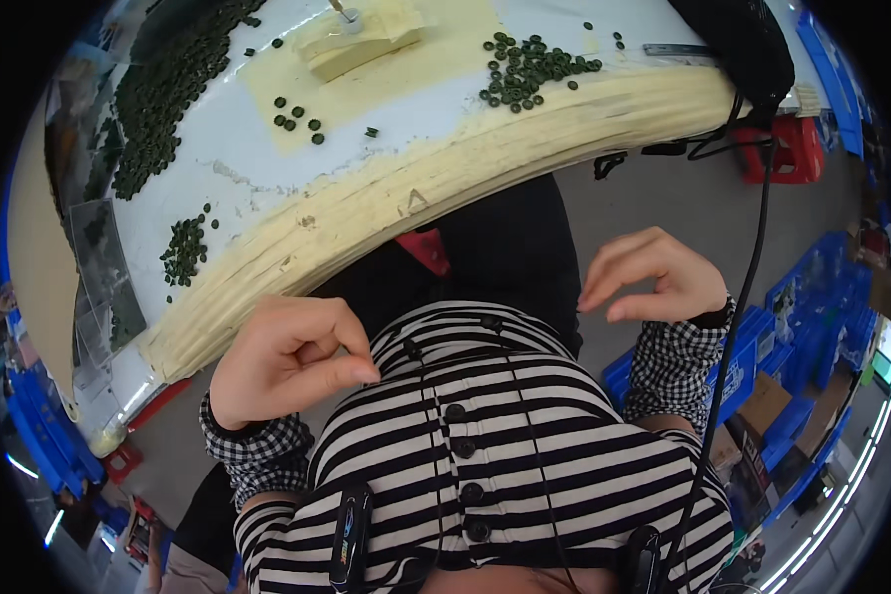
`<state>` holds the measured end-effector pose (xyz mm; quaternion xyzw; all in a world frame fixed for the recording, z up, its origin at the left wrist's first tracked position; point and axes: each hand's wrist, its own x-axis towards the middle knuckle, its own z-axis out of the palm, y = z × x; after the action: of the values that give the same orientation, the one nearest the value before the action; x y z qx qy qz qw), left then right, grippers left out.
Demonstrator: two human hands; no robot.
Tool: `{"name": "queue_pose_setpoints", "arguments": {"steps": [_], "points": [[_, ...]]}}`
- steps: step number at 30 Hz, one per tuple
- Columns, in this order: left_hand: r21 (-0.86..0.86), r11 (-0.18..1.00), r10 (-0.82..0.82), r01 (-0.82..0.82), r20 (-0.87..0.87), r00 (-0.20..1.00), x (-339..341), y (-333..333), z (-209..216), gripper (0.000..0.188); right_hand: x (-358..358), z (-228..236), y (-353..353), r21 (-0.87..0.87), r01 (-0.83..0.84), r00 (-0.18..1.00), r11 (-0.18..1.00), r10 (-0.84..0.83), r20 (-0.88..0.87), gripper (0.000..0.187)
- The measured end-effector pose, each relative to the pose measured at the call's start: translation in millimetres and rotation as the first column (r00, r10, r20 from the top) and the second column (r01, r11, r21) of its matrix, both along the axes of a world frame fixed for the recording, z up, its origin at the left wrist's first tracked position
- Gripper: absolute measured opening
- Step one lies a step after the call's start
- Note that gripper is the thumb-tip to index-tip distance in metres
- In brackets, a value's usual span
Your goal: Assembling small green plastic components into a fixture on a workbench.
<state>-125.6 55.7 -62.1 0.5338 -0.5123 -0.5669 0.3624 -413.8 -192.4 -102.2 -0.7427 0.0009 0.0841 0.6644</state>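
My left hand (292, 361) is lifted off the table's near edge, left of my striped shirt. Its fingers are curled and the thumb meets the index finger in a pinch; anything between them is hidden. My right hand (653, 277) hangs in the air to the right, past the table edge, with fingers gently bent and the thumb apart; nothing shows in it. Small dark green ring-shaped parts lie on the white table (257, 163): a big heap (163, 114) at far left, a small pile (183, 252) nearer, and a cluster (530, 69) at far right.
A cream block (356, 45) with a small upright tool stands at the back. Padded wrapping (406, 188) covers the table's front edge. A metal ruler (678, 49) lies beside a black cloth (742, 49). A black cable (752, 257) hangs at right, near blue crates (747, 361) and a red stool (792, 153).
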Motion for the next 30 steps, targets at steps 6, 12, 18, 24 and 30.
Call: {"name": "queue_pose_setpoints", "arguments": {"steps": [6,12,18,24,30], "points": [[-0.525,0.765,-0.527,0.374,-0.175,0.832,-4.6,-24.9,13.2,0.025,38.7,7.5,38.5,0.167,-0.280,0.833,0.946,0.153,0.531,0.035],[-0.636,0.683,-0.491,0.359,-0.036,0.871,-41.8,-15.1,33.0,0.021,71.7,47.0,83.9,0.273,-0.689,0.505,0.671,0.175,0.845,0.027],[-0.640,0.658,-0.529,0.397,-0.017,0.849,-34.7,-18.0,42.0,0.011,62.1,63.0,68.0,0.336,-0.763,0.471,0.551,0.119,0.874,0.018],[-0.620,0.702,-0.472,0.350,-0.038,0.881,-31.3,-19.8,42.8,0.014,55.0,71.7,67.4,0.294,-0.623,0.468,0.725,0.045,0.882,0.015],[-0.654,0.710,-0.450,0.260,-0.137,0.883,-20.3,-14.0,36.4,0.016,57.8,71.2,60.5,0.242,-0.534,0.579,0.810,0.142,0.803,0.017]]}}
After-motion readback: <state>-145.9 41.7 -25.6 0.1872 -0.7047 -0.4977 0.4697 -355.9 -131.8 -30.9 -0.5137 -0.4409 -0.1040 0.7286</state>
